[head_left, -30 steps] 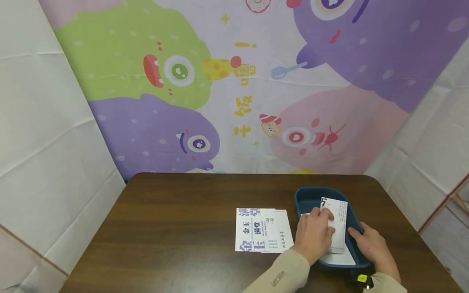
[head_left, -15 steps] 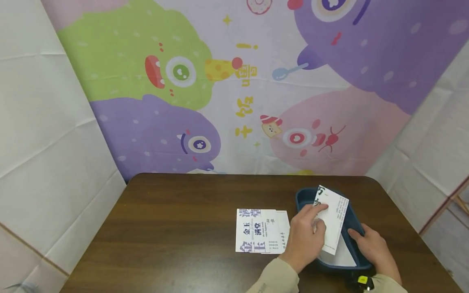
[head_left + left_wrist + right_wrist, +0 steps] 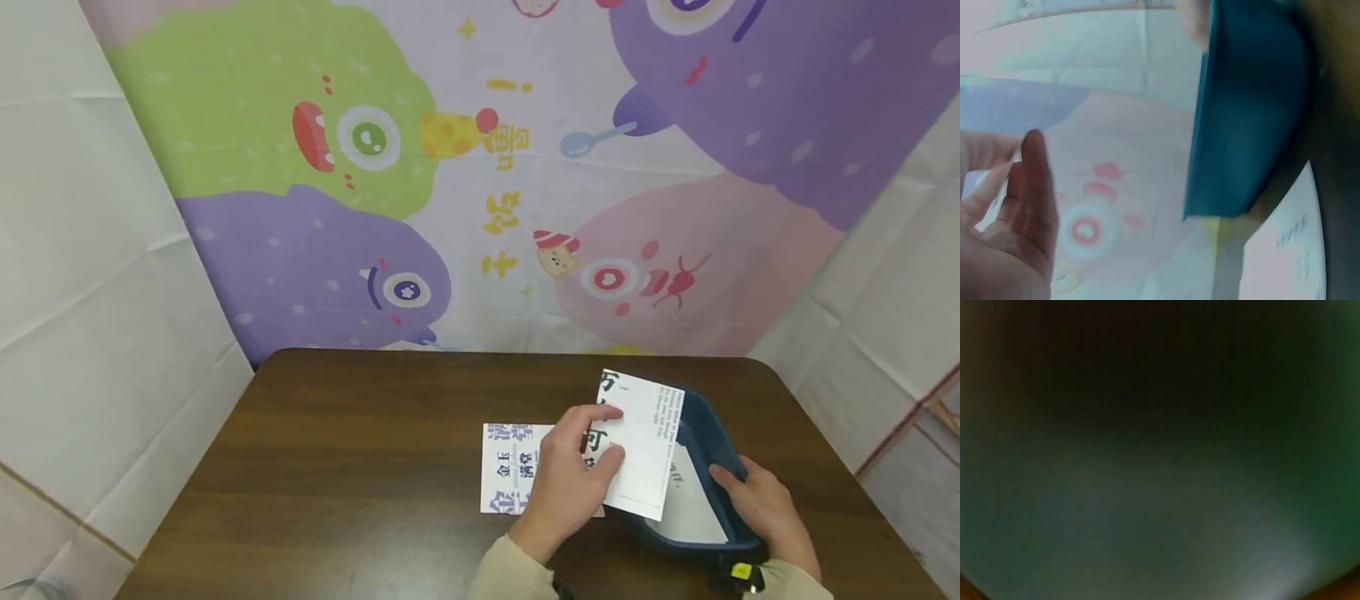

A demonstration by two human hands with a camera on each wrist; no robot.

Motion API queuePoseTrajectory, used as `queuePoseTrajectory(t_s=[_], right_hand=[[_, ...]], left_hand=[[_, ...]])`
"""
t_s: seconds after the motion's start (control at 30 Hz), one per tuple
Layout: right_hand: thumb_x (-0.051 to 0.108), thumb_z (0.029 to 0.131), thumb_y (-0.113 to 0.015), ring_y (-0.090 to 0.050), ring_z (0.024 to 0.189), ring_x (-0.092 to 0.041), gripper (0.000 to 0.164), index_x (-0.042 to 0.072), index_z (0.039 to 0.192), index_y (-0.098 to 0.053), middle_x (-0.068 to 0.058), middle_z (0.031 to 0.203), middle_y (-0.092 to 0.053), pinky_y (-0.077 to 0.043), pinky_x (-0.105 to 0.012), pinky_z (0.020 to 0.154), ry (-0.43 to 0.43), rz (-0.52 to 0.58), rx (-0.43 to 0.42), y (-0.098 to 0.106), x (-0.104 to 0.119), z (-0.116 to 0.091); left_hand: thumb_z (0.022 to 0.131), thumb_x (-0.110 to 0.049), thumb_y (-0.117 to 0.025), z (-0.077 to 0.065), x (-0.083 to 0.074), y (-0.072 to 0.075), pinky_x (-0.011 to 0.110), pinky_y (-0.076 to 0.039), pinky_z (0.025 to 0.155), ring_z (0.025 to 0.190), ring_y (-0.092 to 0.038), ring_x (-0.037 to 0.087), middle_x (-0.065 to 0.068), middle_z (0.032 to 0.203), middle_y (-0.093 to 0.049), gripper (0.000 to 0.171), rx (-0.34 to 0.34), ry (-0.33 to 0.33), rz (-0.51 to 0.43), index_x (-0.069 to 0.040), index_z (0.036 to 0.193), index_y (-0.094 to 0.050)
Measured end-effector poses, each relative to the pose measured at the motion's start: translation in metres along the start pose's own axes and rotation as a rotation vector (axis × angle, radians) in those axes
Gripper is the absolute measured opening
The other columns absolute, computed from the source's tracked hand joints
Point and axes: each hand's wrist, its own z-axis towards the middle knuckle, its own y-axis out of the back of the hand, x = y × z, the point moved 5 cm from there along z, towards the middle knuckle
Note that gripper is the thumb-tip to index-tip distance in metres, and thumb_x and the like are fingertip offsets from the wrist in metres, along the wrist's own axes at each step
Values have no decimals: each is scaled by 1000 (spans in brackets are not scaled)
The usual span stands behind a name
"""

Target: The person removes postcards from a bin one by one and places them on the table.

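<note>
In the head view my left hand (image 3: 562, 475) pinches a white card (image 3: 645, 454) with dark green characters by its left edge, tilted above the tray's left side. My right hand (image 3: 765, 507) grips the right rim of a dark blue tray (image 3: 708, 425), thumb over the edge. Inside the tray lies a white card with handwriting-like script (image 3: 686, 508). The left wrist view shows my left hand's fingers (image 3: 1038, 181) beside the tray wall (image 3: 1247, 112). Dark blur fills the right wrist view.
White cards with purple characters (image 3: 502, 471) lie on the brown wooden table (image 3: 360, 467) left of the tray, partly covered by my left hand. A cartoon-print cloth (image 3: 480, 317) hangs behind the table, with white sheets (image 3: 112, 250) at both sides.
My left hand has lifted the green-lettered card out of the tray and carried it left, toward the purple-lettered cards. The right hand stays at the tray rim.
</note>
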Motion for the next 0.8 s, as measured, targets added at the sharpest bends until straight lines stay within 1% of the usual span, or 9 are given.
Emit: queuePoseTrajectory(t_s=[0.13,0.2,0.27,0.37,0.47,0.53,0.6,0.67,0.8], right_hand=[[50,99,-43,-46,113,-56,80,-17,139,-27,-46,134,-39,-37,-69,96,-14,7,6,-1,0,1],[50,99,-43,-45,114,-56,81,-17,140,-26,-46,134,-38,-37,-69,97,-22,8,10,-2,0,2],[51,99,-43,-44,114,-57,82,-17,140,-26,-46,135,-37,-36,-70,97,-25,8,13,-2,-1,2],[51,99,-43,-43,115,-57,81,-17,140,-25,-46,135,-36,-36,-70,97,-36,15,15,-2,-1,1],[51,99,-43,-42,116,-58,82,-17,141,-23,-47,136,-35,-36,-70,97,-52,24,19,-2,0,0],[51,99,-43,-41,117,-58,83,-17,141,-22,-47,136,-34,-36,-70,98,-59,26,22,-2,1,0],[50,99,-42,-41,117,-58,83,-17,142,-22,-46,137,-33,-35,-70,98,-63,23,26,-2,2,0],[51,99,-42,-41,117,-58,83,-17,142,-22,-46,137,-33,-35,-70,98,-63,18,28,-2,1,0],[51,99,-42,-41,117,-58,82,-17,141,-23,-46,137,-34,-35,-70,98,-67,11,32,-3,0,2]], left_hand=[[82,-9,-73,1,7,26,26,-50,70,84,-55,10,-5,110,-62,40,31,32,118,-25,118,-66],[82,-12,-75,2,14,44,27,-51,68,79,-56,10,-5,108,-63,36,27,47,174,-23,115,-68],[84,-12,-74,3,24,63,29,-52,65,74,-58,10,-3,106,-66,30,17,72,206,-21,113,-70],[88,-9,-69,3,41,92,30,-52,61,68,-59,11,-2,104,-69,24,5,136,236,-20,110,-72],[90,-4,-65,0,59,119,31,-49,59,66,-57,13,-2,102,-70,26,7,239,257,-20,109,-73],[90,-3,-65,-2,69,133,32,-49,59,67,-57,14,0,101,-70,26,10,304,278,-20,108,-73],[89,-3,-66,-4,78,144,33,-50,58,66,-58,15,4,98,-71,25,16,345,303,-19,107,-74],[88,-3,-67,-5,86,150,35,-51,58,66,-60,16,7,98,-72,23,34,371,324,-17,105,-74],[86,-4,-69,-8,102,151,38,-53,65,74,-63,17,10,105,-72,20,95,392,362,-14,103,-73]])
